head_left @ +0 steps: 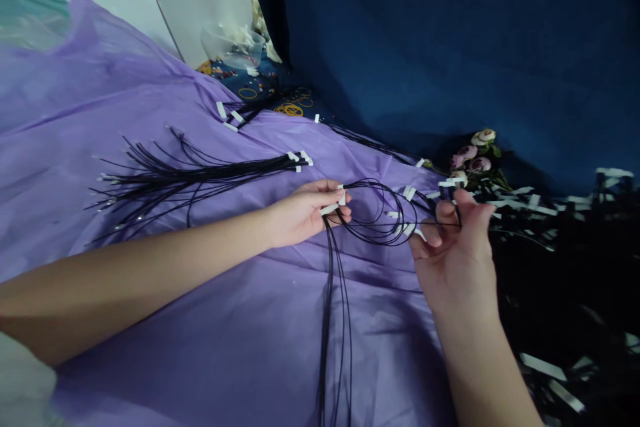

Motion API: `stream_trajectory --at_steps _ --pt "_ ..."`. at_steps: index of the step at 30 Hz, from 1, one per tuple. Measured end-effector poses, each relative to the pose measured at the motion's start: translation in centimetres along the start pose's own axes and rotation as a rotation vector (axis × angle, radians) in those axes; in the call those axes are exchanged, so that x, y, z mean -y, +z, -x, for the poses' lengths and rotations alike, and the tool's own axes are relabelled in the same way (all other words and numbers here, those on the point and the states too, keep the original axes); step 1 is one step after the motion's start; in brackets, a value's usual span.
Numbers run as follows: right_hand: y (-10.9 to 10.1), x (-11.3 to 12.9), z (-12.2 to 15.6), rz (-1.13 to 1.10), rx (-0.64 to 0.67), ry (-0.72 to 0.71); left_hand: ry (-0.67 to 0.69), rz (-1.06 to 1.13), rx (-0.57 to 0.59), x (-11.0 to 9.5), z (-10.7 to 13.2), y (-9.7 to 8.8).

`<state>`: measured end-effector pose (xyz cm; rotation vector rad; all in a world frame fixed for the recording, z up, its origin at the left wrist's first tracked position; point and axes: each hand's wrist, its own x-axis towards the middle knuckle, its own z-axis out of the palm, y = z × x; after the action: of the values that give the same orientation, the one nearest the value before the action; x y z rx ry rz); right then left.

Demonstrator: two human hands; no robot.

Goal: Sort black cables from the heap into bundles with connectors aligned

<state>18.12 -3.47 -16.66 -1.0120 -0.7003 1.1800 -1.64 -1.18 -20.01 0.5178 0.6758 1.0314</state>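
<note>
My left hand is closed in a pinch on several thin black cords with white tags at their ends. Some of these cords hang straight down, while others curve in loops toward the right. My right hand has its thumb and fingers bent round a black cord near a white tag; the fingertips partly hide the grip. Between the hands, more white-tagged cord ends lie on the purple sheet, close to my right fingers.
A fanned bundle of black cords lies left on the purple sheet. Behind it are another bundle, yellow rubber bands and a clear bowl. Artificial roses and a dark heap of tagged cords are at right.
</note>
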Motion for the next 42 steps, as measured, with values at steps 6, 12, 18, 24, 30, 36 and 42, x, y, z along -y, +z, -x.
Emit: stream_trajectory --at_steps 6,12,18,24,30,36,42 --pt "0.1 1.0 0.3 -0.107 0.178 -0.052 -0.011 -0.009 0.013 -0.1 0.1 0.0" --pt "-0.2 1.8 0.8 0.006 0.477 -0.026 -0.013 -0.028 0.015 -0.1 0.3 0.2" --pt "-0.6 1.3 1.0 0.145 0.646 0.127 -0.011 -0.043 0.030 -0.2 0.4 0.3" --pt "-0.5 0.3 1.5 0.436 0.812 0.185 -0.004 -0.037 0.042 -0.1 0.3 0.1" --pt "-0.7 -0.5 1.3 0.581 0.958 0.354 -0.013 -0.063 0.097 -0.1 0.3 -0.1" --pt "-0.6 -0.6 1.2 0.603 0.992 0.378 -0.012 -0.067 0.150 -0.1 0.4 -0.1" --pt "-0.6 -0.8 1.0 0.609 0.971 0.380 -0.039 -0.097 0.181 -0.1 0.4 -0.1"
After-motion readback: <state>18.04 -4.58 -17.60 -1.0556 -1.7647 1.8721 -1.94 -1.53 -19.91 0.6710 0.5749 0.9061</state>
